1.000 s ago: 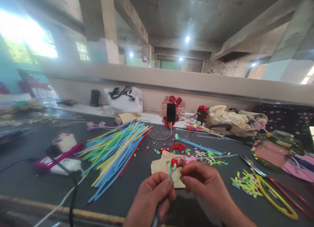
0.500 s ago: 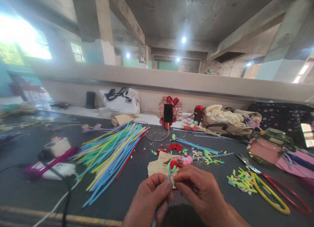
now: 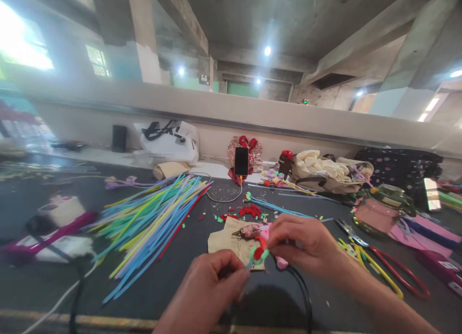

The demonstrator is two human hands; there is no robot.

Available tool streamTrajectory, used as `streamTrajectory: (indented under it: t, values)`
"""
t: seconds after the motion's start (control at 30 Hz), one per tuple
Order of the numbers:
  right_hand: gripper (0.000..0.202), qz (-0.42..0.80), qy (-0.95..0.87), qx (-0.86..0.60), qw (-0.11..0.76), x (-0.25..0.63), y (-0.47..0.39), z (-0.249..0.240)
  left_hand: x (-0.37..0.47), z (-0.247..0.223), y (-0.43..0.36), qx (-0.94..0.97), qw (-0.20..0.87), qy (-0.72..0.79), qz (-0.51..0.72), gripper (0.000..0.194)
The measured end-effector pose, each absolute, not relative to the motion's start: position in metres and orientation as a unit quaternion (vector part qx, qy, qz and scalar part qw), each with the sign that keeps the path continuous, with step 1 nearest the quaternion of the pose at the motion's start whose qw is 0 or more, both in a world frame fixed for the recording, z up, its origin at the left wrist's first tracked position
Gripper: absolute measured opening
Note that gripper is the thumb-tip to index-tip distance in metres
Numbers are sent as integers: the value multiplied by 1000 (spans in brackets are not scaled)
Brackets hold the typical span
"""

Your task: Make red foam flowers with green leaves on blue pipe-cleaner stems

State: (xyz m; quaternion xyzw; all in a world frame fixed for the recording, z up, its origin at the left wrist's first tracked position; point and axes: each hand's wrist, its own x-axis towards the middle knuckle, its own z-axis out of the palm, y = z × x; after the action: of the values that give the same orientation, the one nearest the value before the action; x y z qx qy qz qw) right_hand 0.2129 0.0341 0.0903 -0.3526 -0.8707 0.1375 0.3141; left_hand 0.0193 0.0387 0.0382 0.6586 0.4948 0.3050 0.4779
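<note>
A small flower [image 3: 259, 254] with a red centre and mint-green parts hangs between my two hands at the lower middle. My left hand [image 3: 212, 283] pinches its light blue stem from the left. The fingers of my right hand [image 3: 298, 240] are closed at the flower's upper right edge. Behind the flower a pink glue gun [image 3: 254, 230] lies on a beige cloth piece [image 3: 224, 240], its metal tip pointing left; my right hand hides part of it.
Many coloured pipe cleaners [image 3: 151, 228] spread at left. Scissors [image 3: 391, 271] with red and yellow handles lie right, near a glass teapot [image 3: 382, 209]. A phone [image 3: 241, 161] stands at the back. Red pieces [image 3: 250, 211] lie behind the glue gun. A black cable runs beneath my right forearm.
My right hand has moved up and right, away from my left hand, and the flower has tilted right and sits lower. The camera view has shifted, showing more of the glue gun.
</note>
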Motion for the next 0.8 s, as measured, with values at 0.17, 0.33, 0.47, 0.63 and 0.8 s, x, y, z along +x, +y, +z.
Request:
streamTrajectory:
  t: [0.17, 0.33, 0.47, 0.63, 0.8]
  values:
    - [10, 100, -885, -373, 260, 205, 42, 85, 17, 41, 38, 712, 431, 488, 263, 20]
    - [11, 64, -900, -356, 243, 202, 43, 79, 17, 38, 38, 718, 425, 485, 261, 19]
    - [12, 37, -908, -343, 237, 201, 44, 76, 16, 34, 38, 712, 436, 481, 266, 18]
    - [11, 24, -910, -351, 218, 200, 42, 73, 15, 28, 38, 708, 439, 481, 275, 18]
    - [11, 15, -910, -352, 219, 202, 44, 69, 16, 30, 38, 706, 441, 485, 269, 18]
